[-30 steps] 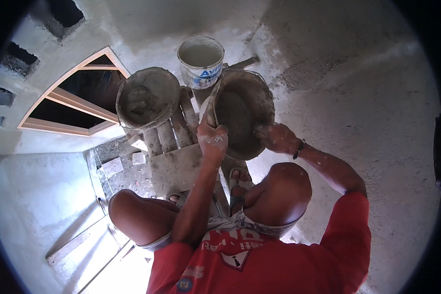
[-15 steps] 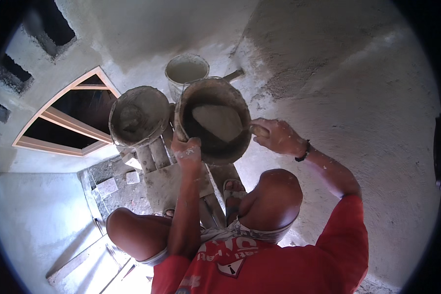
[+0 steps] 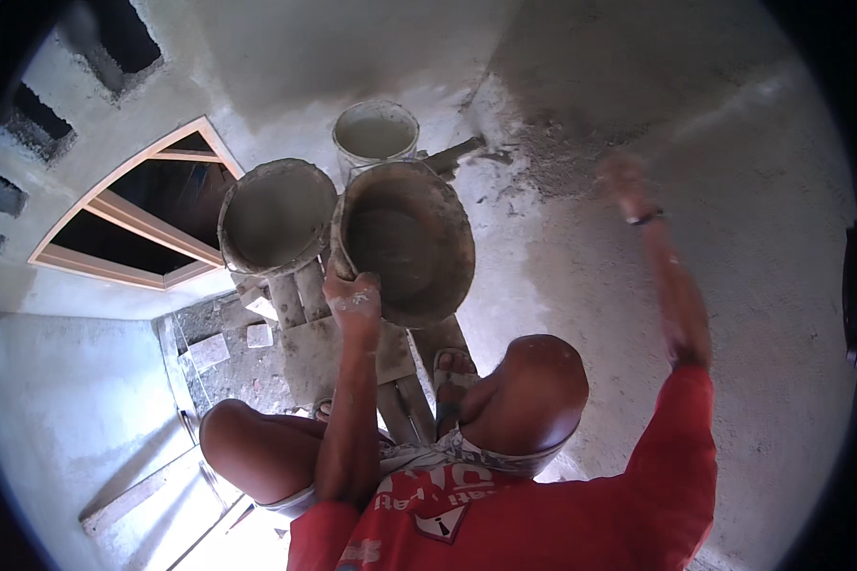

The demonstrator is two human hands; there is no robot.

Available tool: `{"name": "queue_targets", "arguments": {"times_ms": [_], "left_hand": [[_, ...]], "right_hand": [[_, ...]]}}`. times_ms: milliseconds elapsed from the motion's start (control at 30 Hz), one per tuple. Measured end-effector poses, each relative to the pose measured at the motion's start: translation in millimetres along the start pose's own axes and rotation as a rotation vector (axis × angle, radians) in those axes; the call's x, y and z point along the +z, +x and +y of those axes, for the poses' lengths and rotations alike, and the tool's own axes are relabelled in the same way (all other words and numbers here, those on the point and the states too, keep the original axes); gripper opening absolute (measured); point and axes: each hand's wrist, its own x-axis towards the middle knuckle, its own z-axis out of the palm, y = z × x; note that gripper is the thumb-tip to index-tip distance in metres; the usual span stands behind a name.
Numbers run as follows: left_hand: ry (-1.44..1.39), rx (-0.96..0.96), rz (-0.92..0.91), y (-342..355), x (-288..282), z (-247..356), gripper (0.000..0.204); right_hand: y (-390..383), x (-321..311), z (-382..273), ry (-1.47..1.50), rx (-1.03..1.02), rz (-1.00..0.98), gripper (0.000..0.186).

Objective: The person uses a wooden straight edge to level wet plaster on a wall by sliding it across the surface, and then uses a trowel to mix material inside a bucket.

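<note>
My left hand (image 3: pixel 353 297) is closed on the rim of a round, mortar-crusted bucket (image 3: pixel 452 271). It is tilted so I look into its hollow, where wet mortar coats the bottom. My right hand (image 3: pixel 623 181) is up by the plastered wall (image 3: pixel 695 257), at the end of a stretched arm. Motion smears its fingers, and no trowel can be made out in it. Dark, rough mortar (image 3: pixel 567 157) clings to the wall just left of that hand.
Beyond the held bucket stand a wide bucket (image 3: pixel 224 233) of grey mix and a pale bucket (image 3: pixel 416 133). Planks (image 3: pixel 393 409) lie beneath my feet. A wooden window frame (image 3: pixel 152 224) is at left, near openings in the wall. Loose blocks (image 3: pixel 209 352) lie below.
My right hand, which held a trowel by its handle inside the bucket, has swung up and right to the wall. The pale trowel load has left the bucket. My left hand keeps its grip.
</note>
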Motion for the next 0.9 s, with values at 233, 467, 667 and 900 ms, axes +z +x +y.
{"name": "queue_targets", "arguments": {"times_ms": [233, 467, 667, 900], "left_hand": [[-0.033, 0.070, 0.017, 3, -7, -10, 0.041], [0.000, 0.045, -0.064, 1, 30, -1, 0.045], [0.042, 0.116, -0.036, -5, 43, 14, 0.047], [0.034, 0.089, -0.077, -2, 31, 13, 0.046]], "right_hand": [[13, -114, -118, 0.666, 0.103, -0.132, 0.038], [-19, -80, -234, -0.100, -0.533, 0.042, 0.029], [-31, -22, -279, 0.233, -0.360, -0.489, 0.036], [-37, -59, -287, 0.686, -0.106, -0.375, 0.046]]}}
